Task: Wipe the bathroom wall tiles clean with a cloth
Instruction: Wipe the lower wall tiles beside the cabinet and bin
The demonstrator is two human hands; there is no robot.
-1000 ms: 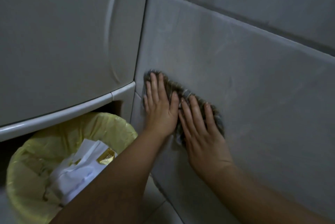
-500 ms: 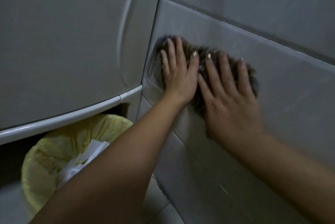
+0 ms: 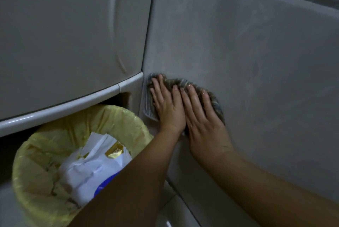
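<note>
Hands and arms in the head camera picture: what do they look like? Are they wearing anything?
Both are bare. The left hand and right hand have no gloves, and I see no rings, watch or bracelet. No sleeves show on either forearm up to the picture's edge. The fingernails are short and pale, with no bright polish.

Grey wall tile looking matt and smooth, showing faint cloudy streaks. Cloth appearing as ribbed, striped woven fabric, bunching soft and rough-textured against tile. White cabinet panel looking like smooth moulded plastic, giving off dull satin sheen; its rounded lower trim shining glossier. Yellow bin liner showing as thin, crinkling, semi-translucent plastic film. White packaging inside looking like slick, creasing plastic wrap, with small gold foil patch glinting.
</note>
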